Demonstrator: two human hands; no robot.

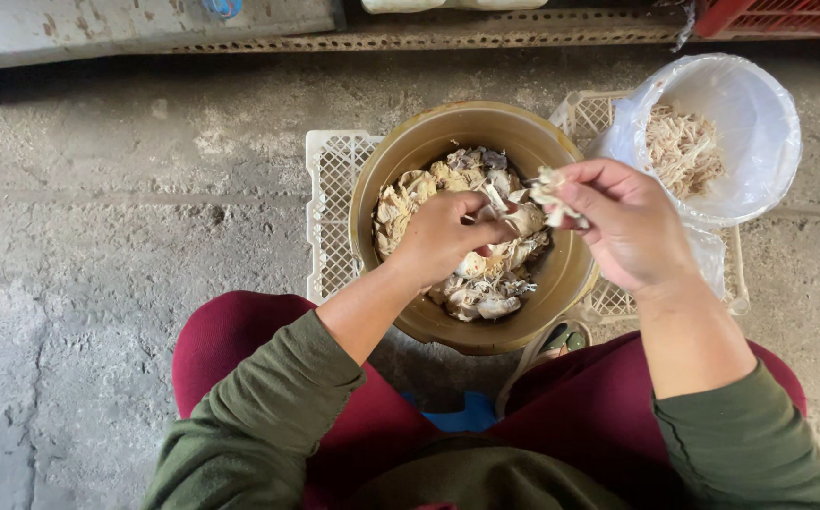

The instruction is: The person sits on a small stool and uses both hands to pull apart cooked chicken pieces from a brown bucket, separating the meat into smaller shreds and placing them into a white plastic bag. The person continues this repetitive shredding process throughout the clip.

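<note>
Left hand (448, 236) closing on pale mushroom piece (521, 219) over brown bowl (561, 283). Right hand (623, 222), at 3 o'clock of left, pinching torn shred (550, 189). Bowl sitting on white crate (330, 208). Plastic-lined bucket (760, 123) of shreds lying at 2 o'clock.

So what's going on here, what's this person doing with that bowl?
A seated person is pulling apart pale mushroom-like pieces over a brown bowl full of them, which sits on a white plastic crate. The left hand grips one piece in the bowl; the right hand pinches a torn piece. A bag-lined white container beside it holds fine shreds.
</note>
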